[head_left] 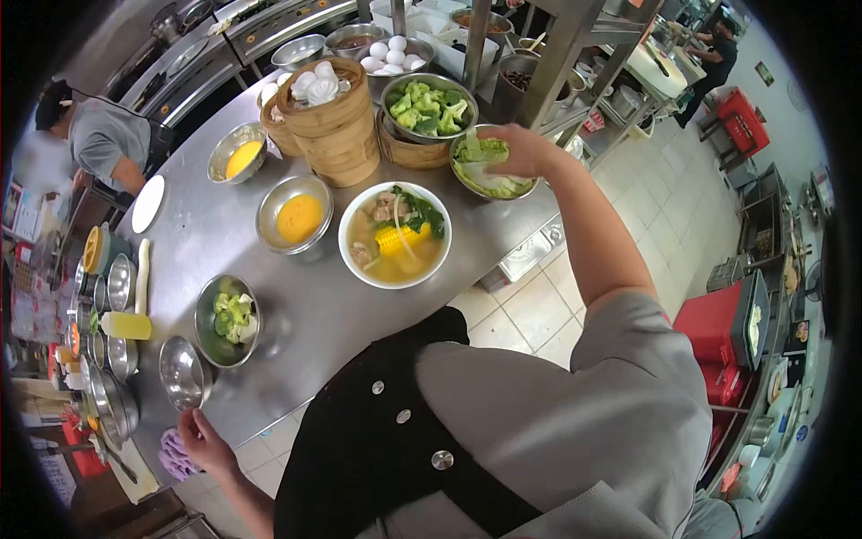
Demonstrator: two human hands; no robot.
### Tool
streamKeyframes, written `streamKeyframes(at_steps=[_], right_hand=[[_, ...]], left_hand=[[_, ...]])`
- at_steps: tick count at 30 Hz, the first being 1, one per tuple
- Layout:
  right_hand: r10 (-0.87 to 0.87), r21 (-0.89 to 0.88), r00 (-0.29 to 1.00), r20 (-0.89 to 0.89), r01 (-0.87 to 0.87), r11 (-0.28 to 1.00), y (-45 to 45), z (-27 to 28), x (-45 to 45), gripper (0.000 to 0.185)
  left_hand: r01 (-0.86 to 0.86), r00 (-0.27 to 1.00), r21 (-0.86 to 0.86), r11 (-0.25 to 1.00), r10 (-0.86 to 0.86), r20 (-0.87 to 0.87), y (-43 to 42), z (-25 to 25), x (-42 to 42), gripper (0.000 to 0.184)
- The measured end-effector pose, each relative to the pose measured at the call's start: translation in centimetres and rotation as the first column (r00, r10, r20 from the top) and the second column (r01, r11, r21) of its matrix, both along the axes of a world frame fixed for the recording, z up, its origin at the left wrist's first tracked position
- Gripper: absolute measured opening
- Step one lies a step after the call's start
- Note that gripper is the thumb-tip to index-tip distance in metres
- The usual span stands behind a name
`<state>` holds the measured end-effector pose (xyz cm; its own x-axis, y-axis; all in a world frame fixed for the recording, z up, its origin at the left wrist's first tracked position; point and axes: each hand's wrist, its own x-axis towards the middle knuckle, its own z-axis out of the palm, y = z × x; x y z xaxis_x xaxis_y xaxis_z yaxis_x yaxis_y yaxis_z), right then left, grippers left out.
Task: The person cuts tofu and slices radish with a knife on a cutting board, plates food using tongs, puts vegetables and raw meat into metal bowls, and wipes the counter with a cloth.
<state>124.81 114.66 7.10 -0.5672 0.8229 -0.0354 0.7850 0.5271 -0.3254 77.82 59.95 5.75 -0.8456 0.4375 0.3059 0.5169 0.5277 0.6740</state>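
Note:
My left hand [206,442] is at the table's near left edge, its fingertips closed at the rim of a small bare metal bowl [184,375]. My right hand [519,154] reaches over a metal bowl of lettuce leaves [476,180] at the far right edge; its fingers are blurred among the leaves. A white bowl of soup [393,281] with corn, meat and greens stands in front of me. Left of it is a metal bowl of beaten egg [296,218]. Beside the small bowl sits a metal bowl with broccoli pieces [234,319].
Bamboo steamers [332,130] with buns and a bowl of broccoli [429,108] stand at the back. A second egg bowl [238,157], a white plate [149,204] and a yellow squeeze bottle [126,325] are leftward. Metal shelf posts [557,63] rise near my right arm. A co-worker [112,135] stands far left.

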Motion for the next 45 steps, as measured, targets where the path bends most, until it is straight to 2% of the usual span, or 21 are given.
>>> streamKeyframes(at_steps=[4, 5, 6, 7, 10, 11, 14, 19, 21, 22, 24, 25, 26, 27, 32, 33, 34, 35, 37, 40, 45], right_hand=[[-0.001, 0.026, 0.984, 0.177, -0.004, 1.000, -1.7, -2.4, -0.7, 0.076], [0.111, -0.023, 0.980, 0.166, -0.108, 0.994, -1.6, -1.8, -1.0, 0.077], [0.082, 0.078, 0.983, 0.163, -0.096, 0.992, -0.2, -4.7, -0.9, 0.074], [0.092, 0.104, 0.986, 0.141, -0.108, 0.989, 0.7, -6.0, -1.3, 0.070], [0.114, 0.115, 0.989, 0.093, -0.125, 0.985, 0.5, -5.8, -1.6, 0.061], [0.122, 0.129, 0.989, 0.088, -0.133, 0.983, 0.5, -6.0, -1.1, 0.058], [0.136, 0.191, 0.989, 0.063, -0.145, 0.971, 3.2, -8.9, 0.0, 0.057], [0.048, 0.118, 0.991, 0.128, -0.063, 0.991, 0.8, -5.6, -1.8, 0.056], [-0.017, 0.172, 0.997, 0.072, 0.005, 0.985, 3.6, -8.8, -0.2, 0.057], [-0.053, 0.142, 0.994, 0.095, 0.039, 0.989, 1.7, -6.1, -1.1, 0.063], [-0.057, 0.108, 0.998, 0.010, 0.056, 0.993, 2.7, -6.4, 0.0, 0.068], [-0.016, 0.058, 0.996, -0.090, 0.021, 0.998, 3.1, -6.3, 0.2, 0.069], [-0.135, -0.075, 0.987, -0.089, 0.128, 0.989, 1.6, -4.2, -0.3, 0.069], [-0.086, -0.020, 0.989, -0.119, 0.084, 0.996, 1.7, -4.2, 0.0, 0.068], [-0.201, -0.227, 0.921, -0.335, 0.128, 0.965, 1.5, -2.3, 0.5, 0.064], [-0.201, -0.242, 0.912, -0.356, 0.118, 0.963, 1.6, -2.3, 0.8, 0.063], [-0.203, -0.258, 0.904, -0.377, 0.108, 0.960, 1.7, -2.2, 1.0, 0.061], [-0.212, -0.266, 0.892, -0.398, 0.109, 0.958, 1.8, -2.4, 1.1, 0.060], [-0.235, -0.287, 0.868, -0.438, 0.113, 0.951, 1.6, -3.0, 1.4, 0.057], [-0.302, -0.234, 0.843, -0.445, 0.216, 0.948, 2.6, -5.2, 1.7, 0.055], [-0.370, -0.274, 0.729, -0.577, 0.254, 0.928, 1.8, -5.4, 1.6, 0.053]], left_hand=[[-0.261, 0.965, 0.032, 0.965, 0.262, -0.026, -3.6, -6.1, -6.8, 0.048], [-0.286, 0.958, 0.086, 0.954, 0.282, 0.057, -4.0, -7.3, -7.8, 0.054], [-0.379, 0.925, -0.077, 0.922, 0.381, 0.009, -3.0, -5.7, -6.8, 0.062], [-0.445, 0.892, -0.080, 0.892, 0.449, 0.049, -2.9, -5.8, -7.2, 0.069], [-0.517, 0.800, -0.017, 0.856, 0.490, 0.346, -3.9, -9.5, -11.7, 0.074], [-0.574, 0.697, 0.044, 0.818, 0.460, 0.550, -1.1, -5.5, -8.4, 0.068], [-0.504, 0.612, 0.090, 0.859, 0.281, 0.739, 0.0, -4.5, -7.8, 0.051], [-0.468, 0.505, 0.150, 0.871, 0.124, 0.854, -0.4, -7.7, -11.0, 0.032], [-0.420, 0.668, 0.188, 0.888, 0.162, 0.726, -1.0, -5.9, -9.6, 0.032], [-0.388, 0.711, 0.148, 0.910, 0.193, 0.676, -1.5, -5.9, -10.2, 0.032], [-0.277, 0.716, 0.096, 0.956, 0.139, 0.684, -3.0, -5.0, -11.8, 0.033], [-0.335, 0.714, 0.116, 0.935, 0.171, 0.679, -1.2, -0.6, -8.5, 0.030], [-0.330, 0.734, 0.184, 0.926, 0.129, 0.667, -0.7, 0.0, -7.9, 0.026], [-0.224, 0.749, 0.254, 0.941, 0.000, 0.662, -0.7, 0.5, -8.0, 0.022], [0.141, 0.732, 0.351, 0.926, -0.336, 0.593, 10.1, 6.2, 0.2, 0.017], [0.369, 0.866, 0.126, 0.921, -0.390, 0.312, 10.5, 3.0, -2.2, 0.021], [0.372, 0.847, 0.094, 0.924, -0.379, 0.373, 12.7, 4.3, 0.0, 0.022], [0.219, 0.704, 0.323, 0.921, -0.378, 0.601, 14.9, 4.8, 1.6, 0.022], [0.230, 0.574, 0.413, 0.881, -0.466, 0.674, 17.9, 5.6, 4.2, 0.025], [0.198, 0.569, 0.442, 0.875, -0.470, 0.675, 21.3, 8.3, 9.3, 0.027], [0.443, 0.487, 0.286, 0.849, -0.496, 0.719, 25.5, 9.4, 11.6, 0.031]])
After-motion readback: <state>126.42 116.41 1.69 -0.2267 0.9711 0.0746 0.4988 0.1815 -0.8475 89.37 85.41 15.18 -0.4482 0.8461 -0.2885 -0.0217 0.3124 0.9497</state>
